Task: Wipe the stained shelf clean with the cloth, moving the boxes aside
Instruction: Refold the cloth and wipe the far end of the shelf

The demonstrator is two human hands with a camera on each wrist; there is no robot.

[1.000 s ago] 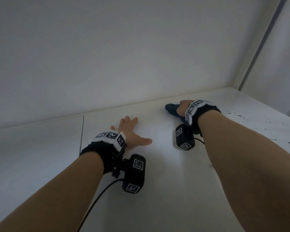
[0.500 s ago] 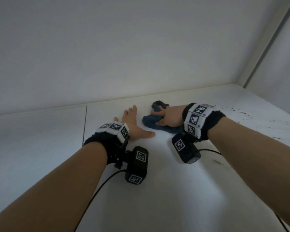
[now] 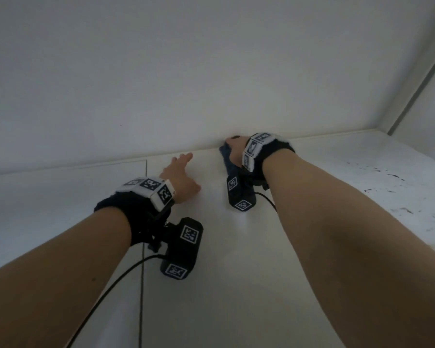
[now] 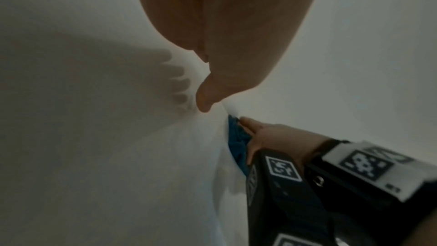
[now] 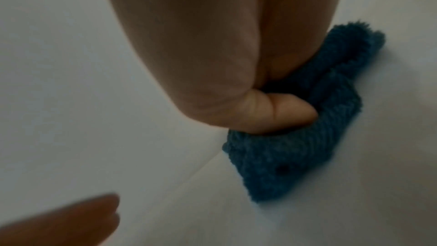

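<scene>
A dark blue fluffy cloth [image 3: 224,160] lies bunched on the white shelf [image 3: 236,285], right at the back edge where it meets the wall. My right hand [image 3: 236,148] sits on top of it. In the right wrist view the thumb [image 5: 286,115] tucks into a fold of the cloth [image 5: 283,158], pinching it; the fingers are hidden. My left hand [image 3: 180,172] rests flat on the shelf just left of the cloth, fingers straight, holding nothing. The left wrist view shows the left hand's palm [image 4: 224,26] and the cloth [image 4: 237,145] beside it. No boxes are in view.
Black specks and smears [image 3: 392,175] mark the shelf's right part. A thin seam [image 3: 142,247] runs front to back under my left forearm. The white back wall [image 3: 211,71] rises straight behind the hands, and a side wall with a grey strip [image 3: 417,81] closes the right.
My right hand has pushed the cloth away from beside the left hand, back to the rear edge of the shelf. The left hand has stayed planted flat.
</scene>
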